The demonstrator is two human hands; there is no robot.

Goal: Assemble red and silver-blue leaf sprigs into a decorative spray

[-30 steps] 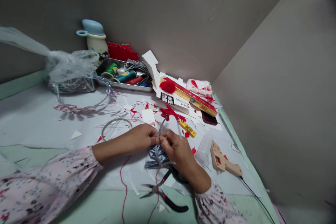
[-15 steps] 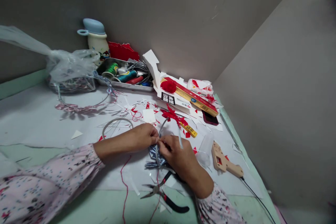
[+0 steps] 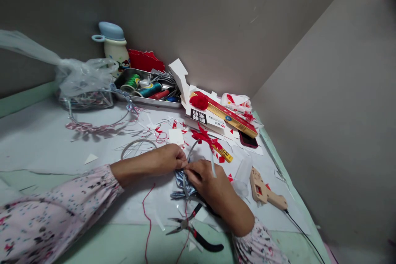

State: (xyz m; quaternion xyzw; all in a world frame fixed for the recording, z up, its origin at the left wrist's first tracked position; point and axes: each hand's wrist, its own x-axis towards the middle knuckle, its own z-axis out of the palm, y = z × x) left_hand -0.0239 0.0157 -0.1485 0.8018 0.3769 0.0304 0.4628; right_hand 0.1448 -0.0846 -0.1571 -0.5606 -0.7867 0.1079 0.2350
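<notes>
A thin grey headband (image 3: 191,149) with shiny blue fabric strips (image 3: 182,194) on it is between my two hands. My right hand (image 3: 213,181) is closed in a pinch on the band, its palm over part of the loop. From the left, my left hand (image 3: 170,158) meets it, thumb and finger pinched together at the band; whatever lies between those tips is hidden. Black-handled pliers (image 3: 202,240) lie spread below the hands. A red thread (image 3: 149,218) trails to the table's front edge, and a second red strand runs down past the pliers.
A glue gun (image 3: 267,192) and a clear plastic cup (image 3: 242,177) lie to the right. Behind are red scraps (image 3: 202,135), a yellow cutter (image 3: 225,154), a long gold-red box (image 3: 232,117) and a metal tray (image 3: 148,102) of thread spools. Another headband (image 3: 93,127) and a plastic bag (image 3: 83,78) sit left.
Both hands stay nearly in place at the headband. The left fingers and right fingertips shift very slightly against each other.
</notes>
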